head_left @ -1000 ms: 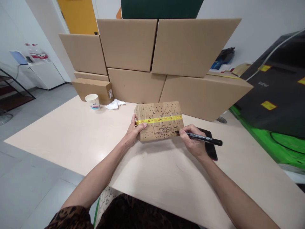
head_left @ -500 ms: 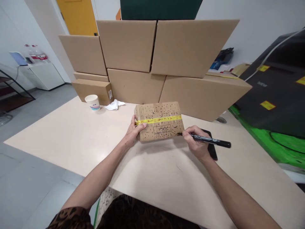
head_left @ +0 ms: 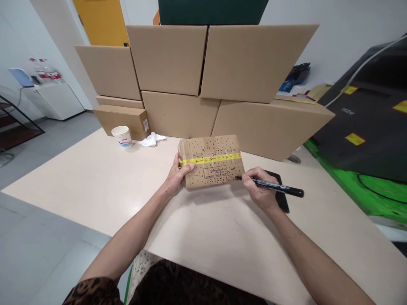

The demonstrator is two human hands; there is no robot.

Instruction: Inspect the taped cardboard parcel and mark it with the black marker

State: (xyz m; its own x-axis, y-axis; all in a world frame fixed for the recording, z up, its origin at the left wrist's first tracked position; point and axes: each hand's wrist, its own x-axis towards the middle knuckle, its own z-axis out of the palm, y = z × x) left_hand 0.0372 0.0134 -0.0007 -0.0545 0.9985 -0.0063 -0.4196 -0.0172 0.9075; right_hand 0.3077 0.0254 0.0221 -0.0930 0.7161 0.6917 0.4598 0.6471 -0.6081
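Note:
My left hand grips the left end of a small cardboard box, thumb on its top face and fingers around the side. The box is tilted toward me. A strip of yellow tape with red print crosses it, and many small black marks cover the face around a printed rectangle. In my right hand is a black marker pen, held in a writing grip. Its tip is at the lower right corner of the box face. Partly under that hand lies a black flat object.
Large cardboard boxes stand stacked along the back of the table. A paper cup, crumpled white tissue and a smaller carton are at the back left. A dark machine stands at the right.
The whole view has shifted slightly to the left. The marker's tip stays at the box's lower right corner, and the left hand's hold is unchanged.

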